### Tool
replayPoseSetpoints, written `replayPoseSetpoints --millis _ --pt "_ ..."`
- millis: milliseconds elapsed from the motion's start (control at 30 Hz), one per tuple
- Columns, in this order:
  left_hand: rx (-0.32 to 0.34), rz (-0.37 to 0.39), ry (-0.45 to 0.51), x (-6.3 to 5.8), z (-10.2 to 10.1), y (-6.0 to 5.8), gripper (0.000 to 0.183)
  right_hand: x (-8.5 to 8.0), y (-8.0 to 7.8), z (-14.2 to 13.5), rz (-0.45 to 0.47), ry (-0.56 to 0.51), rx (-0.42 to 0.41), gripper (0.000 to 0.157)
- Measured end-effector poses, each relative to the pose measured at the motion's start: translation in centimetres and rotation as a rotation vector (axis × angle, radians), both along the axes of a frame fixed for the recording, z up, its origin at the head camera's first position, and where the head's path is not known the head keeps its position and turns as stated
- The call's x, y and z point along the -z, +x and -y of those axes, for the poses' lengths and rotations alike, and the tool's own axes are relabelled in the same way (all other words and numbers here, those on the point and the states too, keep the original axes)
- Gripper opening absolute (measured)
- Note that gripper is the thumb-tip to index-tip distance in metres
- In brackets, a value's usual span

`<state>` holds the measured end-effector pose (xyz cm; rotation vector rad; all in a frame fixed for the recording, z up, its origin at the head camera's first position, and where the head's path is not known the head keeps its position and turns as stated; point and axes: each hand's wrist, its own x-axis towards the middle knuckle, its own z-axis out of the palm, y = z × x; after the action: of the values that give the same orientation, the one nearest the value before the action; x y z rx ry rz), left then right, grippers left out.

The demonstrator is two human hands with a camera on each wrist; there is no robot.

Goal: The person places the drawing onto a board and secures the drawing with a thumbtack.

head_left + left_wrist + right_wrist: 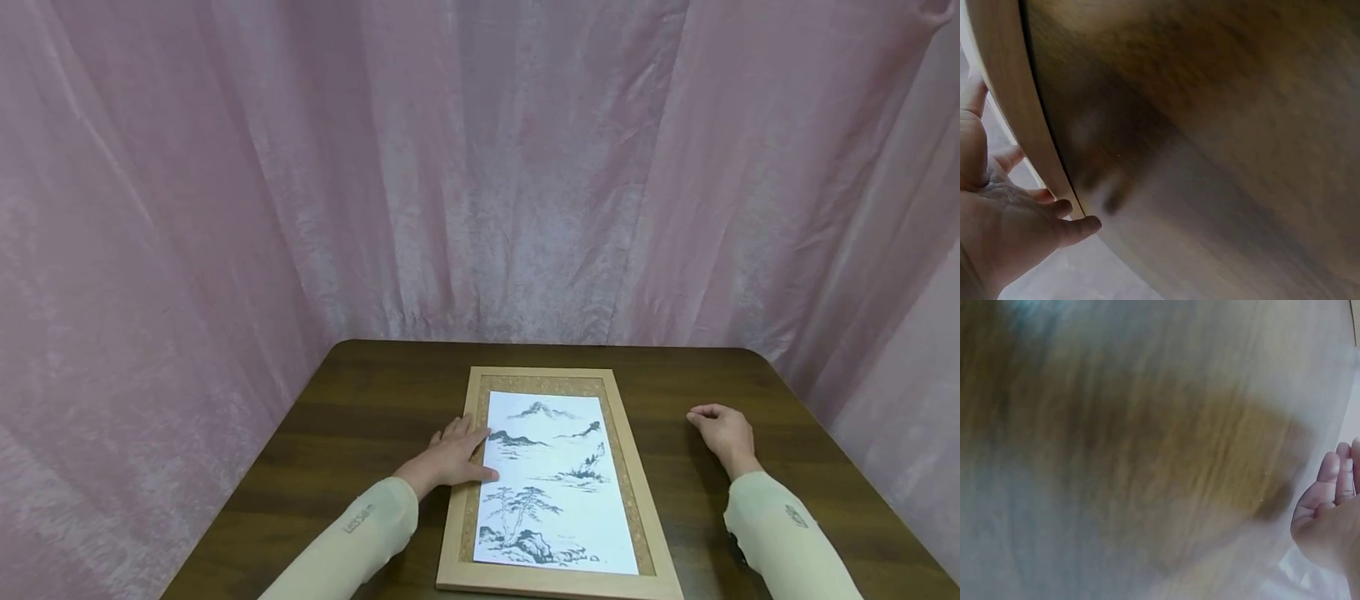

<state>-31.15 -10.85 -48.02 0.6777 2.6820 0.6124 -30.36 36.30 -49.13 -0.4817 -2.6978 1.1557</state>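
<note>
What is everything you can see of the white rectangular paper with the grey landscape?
The flat white rectangular paper sheet carries a grey-black landscape: mountains at the far end, trees and rocks at the near end. It lies inside a light wooden rectangular frame, over gold-brown patterned backing. The person's left hand rests at its left edge, thumb tip over the paper.

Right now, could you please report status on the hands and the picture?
Left hand across the left side of the frame, overlapping the landscape print. Right hand off to the right, nothing visible in it. Print face up; nothing else on it.
</note>
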Motion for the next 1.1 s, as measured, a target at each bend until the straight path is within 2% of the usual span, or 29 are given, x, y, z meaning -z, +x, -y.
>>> replayPoseSetpoints --millis 300,533,800,1100 --pt "-0.009 0.045 0.013 0.5 0.0 0.1 0.086 -0.2 -0.5 1.0 -0.032 -0.034 0.001 0.035" --pt "-0.012 0.036 0.013 0.5 0.2 -0.2 0.086 -1.3 -1.4 3.1 -0.039 -0.103 -0.016 0.036" --pt "-0.013 0.035 0.015 0.3 0.2 -0.2 0.086 -1.7 -2.7 5.1 -0.064 -0.129 -0.014 0.033" --pt "-0.02 0.047 0.016 0.4 0.0 0.0 0.085 -1.8 -4.0 7.8 -0.086 -0.184 -0.072 0.03"
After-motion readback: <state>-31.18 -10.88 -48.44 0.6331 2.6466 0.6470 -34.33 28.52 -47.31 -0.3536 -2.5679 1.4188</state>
